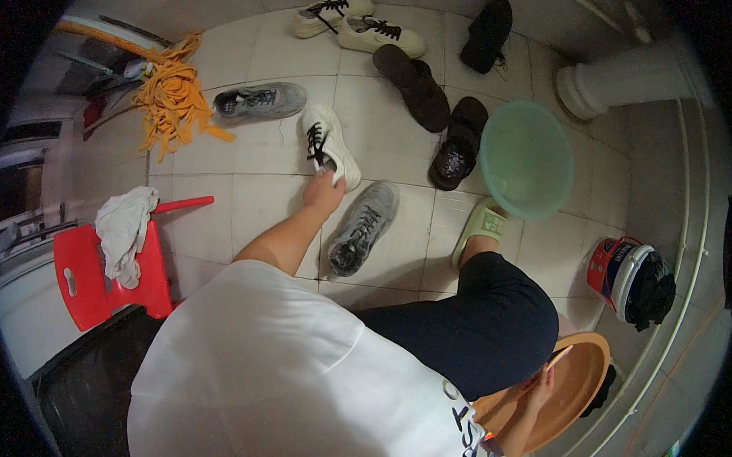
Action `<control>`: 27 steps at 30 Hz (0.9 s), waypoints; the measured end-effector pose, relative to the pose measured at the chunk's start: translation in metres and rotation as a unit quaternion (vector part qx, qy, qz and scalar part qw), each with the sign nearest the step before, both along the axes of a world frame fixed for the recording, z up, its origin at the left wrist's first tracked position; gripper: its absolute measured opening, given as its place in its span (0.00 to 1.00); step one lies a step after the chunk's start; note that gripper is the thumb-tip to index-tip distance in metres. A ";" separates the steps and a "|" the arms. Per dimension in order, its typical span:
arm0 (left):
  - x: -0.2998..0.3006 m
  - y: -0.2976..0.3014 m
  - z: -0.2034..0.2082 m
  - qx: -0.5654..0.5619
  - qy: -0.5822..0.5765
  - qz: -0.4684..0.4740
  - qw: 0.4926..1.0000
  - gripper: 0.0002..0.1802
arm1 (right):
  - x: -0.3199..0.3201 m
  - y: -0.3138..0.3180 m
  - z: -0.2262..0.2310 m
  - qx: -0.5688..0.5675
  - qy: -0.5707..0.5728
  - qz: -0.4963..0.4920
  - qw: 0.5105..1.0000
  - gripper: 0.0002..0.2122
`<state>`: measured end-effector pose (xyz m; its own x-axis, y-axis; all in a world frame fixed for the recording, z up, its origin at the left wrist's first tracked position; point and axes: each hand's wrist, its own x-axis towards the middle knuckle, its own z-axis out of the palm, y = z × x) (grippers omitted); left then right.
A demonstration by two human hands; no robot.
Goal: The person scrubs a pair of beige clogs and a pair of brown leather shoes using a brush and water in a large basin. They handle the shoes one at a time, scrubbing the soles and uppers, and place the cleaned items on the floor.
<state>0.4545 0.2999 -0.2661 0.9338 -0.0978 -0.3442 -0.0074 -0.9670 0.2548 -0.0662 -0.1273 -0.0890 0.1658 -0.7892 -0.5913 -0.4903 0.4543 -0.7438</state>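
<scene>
Here, left hand apparently grips white black-laced sneaker.

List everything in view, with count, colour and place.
white sneaker: 1, white with black laces, centre floor, gripped at the heel
grey sneakers: 2, one beside the left hand, one by the mop
cream sneakers: 2, top
dark slippers: 2, brown-black, centre right
green basin: 1, right
orange basin: 1, lower right
red stool: 1, left, white cloth on it
mop: 1, orange, upper left
left hand: on the white sneaker
right hand: at the orange basin
</scene>
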 end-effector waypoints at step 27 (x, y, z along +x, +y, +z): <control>-0.064 0.007 0.034 -0.083 -0.104 -0.043 0.990 0.11 | 0.006 0.011 -0.011 -0.014 -0.039 -0.012 0.999 0.13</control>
